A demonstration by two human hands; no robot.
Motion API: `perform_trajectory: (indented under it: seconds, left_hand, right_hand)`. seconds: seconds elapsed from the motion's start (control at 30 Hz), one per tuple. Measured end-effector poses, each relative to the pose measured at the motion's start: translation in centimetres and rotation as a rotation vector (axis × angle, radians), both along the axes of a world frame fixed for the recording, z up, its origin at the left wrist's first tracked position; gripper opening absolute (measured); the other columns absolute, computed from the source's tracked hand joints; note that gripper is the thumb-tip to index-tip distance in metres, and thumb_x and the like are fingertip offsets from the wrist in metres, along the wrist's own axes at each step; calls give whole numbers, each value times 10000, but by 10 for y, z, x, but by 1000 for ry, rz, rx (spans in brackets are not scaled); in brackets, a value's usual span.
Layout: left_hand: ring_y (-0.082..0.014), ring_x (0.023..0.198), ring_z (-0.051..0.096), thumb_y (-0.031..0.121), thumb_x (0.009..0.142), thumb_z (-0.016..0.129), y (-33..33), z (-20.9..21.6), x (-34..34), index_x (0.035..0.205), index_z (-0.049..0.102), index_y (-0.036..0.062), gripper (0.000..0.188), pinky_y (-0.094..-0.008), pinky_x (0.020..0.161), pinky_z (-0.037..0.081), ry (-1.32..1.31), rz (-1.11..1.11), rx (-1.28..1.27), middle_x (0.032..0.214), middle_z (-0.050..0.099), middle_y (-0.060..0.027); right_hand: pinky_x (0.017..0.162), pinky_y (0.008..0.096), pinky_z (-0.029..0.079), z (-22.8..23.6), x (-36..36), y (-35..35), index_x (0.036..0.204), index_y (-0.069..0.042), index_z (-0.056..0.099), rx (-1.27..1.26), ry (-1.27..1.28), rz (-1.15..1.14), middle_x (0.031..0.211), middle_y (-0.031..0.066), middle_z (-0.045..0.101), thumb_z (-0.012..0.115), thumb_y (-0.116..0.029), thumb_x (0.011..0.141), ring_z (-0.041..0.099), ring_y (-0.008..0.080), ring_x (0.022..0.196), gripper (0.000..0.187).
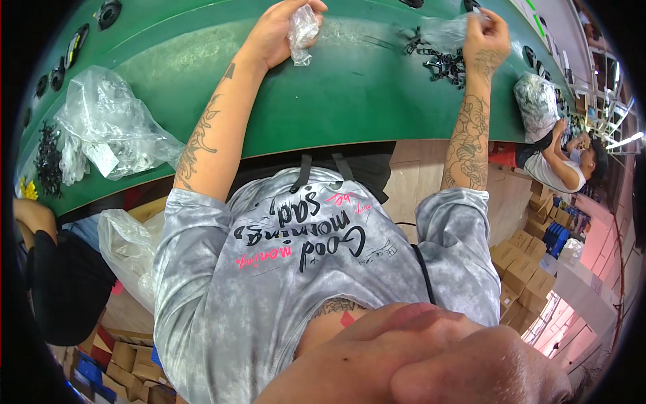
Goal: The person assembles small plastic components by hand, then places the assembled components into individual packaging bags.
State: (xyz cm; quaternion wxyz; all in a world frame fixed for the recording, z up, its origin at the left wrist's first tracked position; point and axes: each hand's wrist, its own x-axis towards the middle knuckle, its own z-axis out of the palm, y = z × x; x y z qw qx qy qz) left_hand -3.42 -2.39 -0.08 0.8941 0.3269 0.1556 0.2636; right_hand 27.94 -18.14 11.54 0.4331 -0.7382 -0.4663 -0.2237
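Note:
My left hand [272, 35] is closed around a small crumpled clear plastic bag [303, 32] above the green table [356, 101]. Off to the right, my right hand [490, 42] pinches another clear plastic bag [444, 32] by its end. That bag stretches leftward from the fingers and looks slightly blurred. Just beneath it, next to my right wrist, lies a loose pile of small black parts [445, 69]. What either bag contains, if anything, I cannot make out.
A large clear bag [111, 114] full of crumpled plastic lies left on the table, beside more black parts [50, 158]. Round black objects [108, 13] line the far side. A stuffed bag [536, 97] stands right, near a co-worker [568, 165]. Another person [60, 283] sits left.

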Motion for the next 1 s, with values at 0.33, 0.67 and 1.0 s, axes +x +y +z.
perform_trajectory:
  seconds: [0.33,0.67,1.0]
  left_hand:
    - [-175,767,634,598,979,593,-9,6,-1,1410,517,115,652,-357,623,556,-253,-241,32,936,642,-57]
    - [-171,705,649,358,1036,599,3,-18,-5,930,626,71,307,-291,644,544,-178,51,-170,788,654,-72]
    - [-235,563,651,488,963,686,-6,-8,10,833,597,67,449,-381,468,539,-142,31,-267,701,630,-134]
  right_hand:
    - [657,282,553,-5,-98,10,946,-44,654,201,231,298,810,35,631,791,-81,875,615,114,674,159]
    - [1072,501,458,-36,-234,-33,1095,-66,710,-345,-32,779,1165,139,706,736,-92,813,638,364,1202,284]
    - [1009,459,495,-55,-129,10,1139,71,651,-234,-235,132,1119,222,694,736,-169,861,653,379,1090,377]
